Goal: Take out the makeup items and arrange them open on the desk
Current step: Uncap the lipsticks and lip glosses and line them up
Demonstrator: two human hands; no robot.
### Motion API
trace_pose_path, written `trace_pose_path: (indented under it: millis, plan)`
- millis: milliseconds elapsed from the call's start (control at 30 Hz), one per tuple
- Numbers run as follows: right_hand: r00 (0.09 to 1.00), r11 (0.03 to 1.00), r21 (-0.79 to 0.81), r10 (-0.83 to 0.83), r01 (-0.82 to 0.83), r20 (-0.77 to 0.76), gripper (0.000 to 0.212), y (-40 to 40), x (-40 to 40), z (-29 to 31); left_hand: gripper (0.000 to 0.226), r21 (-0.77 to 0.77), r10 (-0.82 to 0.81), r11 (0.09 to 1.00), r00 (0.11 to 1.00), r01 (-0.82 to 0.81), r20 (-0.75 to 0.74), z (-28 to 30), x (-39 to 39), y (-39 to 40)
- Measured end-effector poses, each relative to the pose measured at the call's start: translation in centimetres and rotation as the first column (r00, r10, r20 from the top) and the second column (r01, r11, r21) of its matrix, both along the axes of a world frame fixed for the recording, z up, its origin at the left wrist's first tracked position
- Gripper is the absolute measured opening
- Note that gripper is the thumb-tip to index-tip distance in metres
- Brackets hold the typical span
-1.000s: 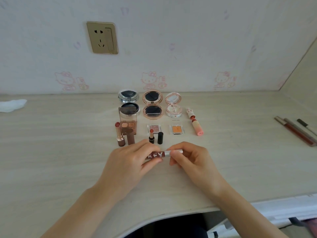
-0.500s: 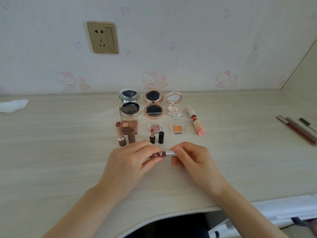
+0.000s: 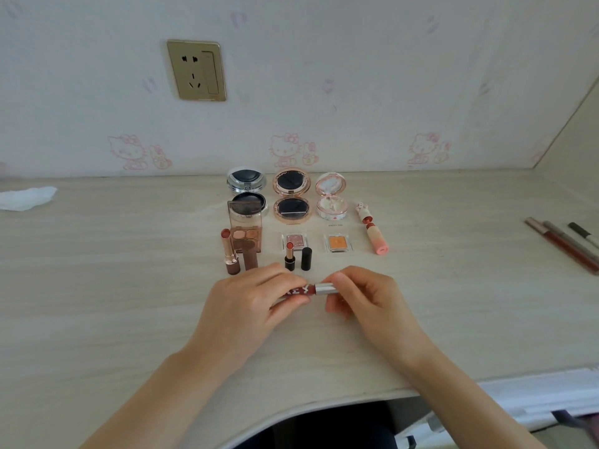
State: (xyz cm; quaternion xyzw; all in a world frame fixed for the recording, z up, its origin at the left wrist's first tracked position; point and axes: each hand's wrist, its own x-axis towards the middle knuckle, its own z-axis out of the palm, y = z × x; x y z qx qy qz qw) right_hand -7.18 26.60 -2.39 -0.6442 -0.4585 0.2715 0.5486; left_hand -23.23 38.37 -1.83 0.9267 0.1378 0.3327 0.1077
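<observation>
The pale wood-grain desk (image 3: 97,286) runs across the whole view and carries everything. On the wall behind it sits a gold wall socket (image 3: 196,70). The left hand (image 3: 249,306) and the right hand (image 3: 366,299) meet just above the desk near its front edge. Between them lies the lip gloss tube (image 3: 296,290), held level: the left grip is curled round its dark red barrel, the right grip pinches its silver cap (image 3: 325,288), and the cap is seated against the barrel.

Beyond the hands the opened makeup stands in rows. At the back, from left to right, are a silver compact (image 3: 246,189), a rose-gold compact (image 3: 291,194) and a pale pink compact (image 3: 331,197), all with lids up. In front of them are an eyeshadow palette (image 3: 245,233), two small single eyeshadow pans (image 3: 295,242) (image 3: 337,243), a tall uncapped lipstick (image 3: 229,256) and a short black lipstick (image 3: 289,257) with its black cap (image 3: 306,259) just beside it. A pink lip tint (image 3: 373,236) lies on its side to the right. Several pencils (image 3: 564,246) lie well apart at the right edge, and a white tissue (image 3: 27,197) at the far left.
</observation>
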Motion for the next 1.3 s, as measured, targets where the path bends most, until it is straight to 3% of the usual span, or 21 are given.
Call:
trace_pose_path:
  millis: [100, 233, 333, 467, 600, 800, 967, 1133, 1300]
  plan:
    - [1.000, 0.999, 0.037, -0.003, 0.004, -0.015, 0.018, 0.0, 0.0, -0.3, 0.024, -0.015, 0.015, 1.000, 1.000, -0.016, -0.005, 0.0, -0.1, 0.2]
    - [1.000, 0.998, 0.061, 0.012, -0.012, -0.001, 0.029, 0.0, 0.3, -0.4, 0.027, -0.063, 0.029, 0.998, 1.000, -0.029, 0.004, -0.1, -0.2, 0.5]
    - [0.996, 0.994, 0.104, 0.047, -0.039, -0.070, 0.026, -0.1, 0.2, -0.1, 0.028, -0.058, 0.020, 0.998, 1.000, -0.020, 0.007, 0.0, -0.2, 0.4]
    - [0.990, 0.998, 0.052, -0.025, 0.032, -0.139, 0.011, 0.2, 0.2, 0.0, 0.024, -0.043, 0.005, 0.999, 1.000, -0.005, 0.015, -0.1, -0.1, 0.2]
    - [0.994, 0.999, 0.022, -0.042, 0.045, -0.106, 0.011, 0.2, 0.1, -0.3, 0.019, -0.033, 0.026, 0.999, 0.999, -0.025, 0.019, -0.1, -0.1, 0.4]
    - [0.996, 0.997, 0.071, 0.010, -0.004, -0.087, 0.026, -0.1, 0.3, 0.0, 0.025, -0.049, 0.016, 0.999, 1.000, -0.016, 0.010, -0.2, -0.2, 0.6]
    - [0.966, 0.994, 0.052, -0.081, 0.097, -0.247, 0.010, 0.3, 0.3, -0.1, 0.023, -0.043, 0.013, 0.999, 0.999, -0.011, 0.042, -0.2, -0.1, 0.4]
    - [0.974, 0.992, 0.082, -0.080, 0.099, -0.213, 0.006, 0.3, 0.4, -0.4, 0.025, -0.075, 0.026, 0.997, 0.999, -0.024, 0.035, -0.2, -0.1, 0.6]
    - [0.959, 0.976, 0.132, -0.134, 0.171, -0.250, 0.018, 0.1, 1.1, -0.8, 0.019, -0.104, 0.010, 0.995, 0.999, -0.005, 0.050, -0.3, -0.1, 0.5]
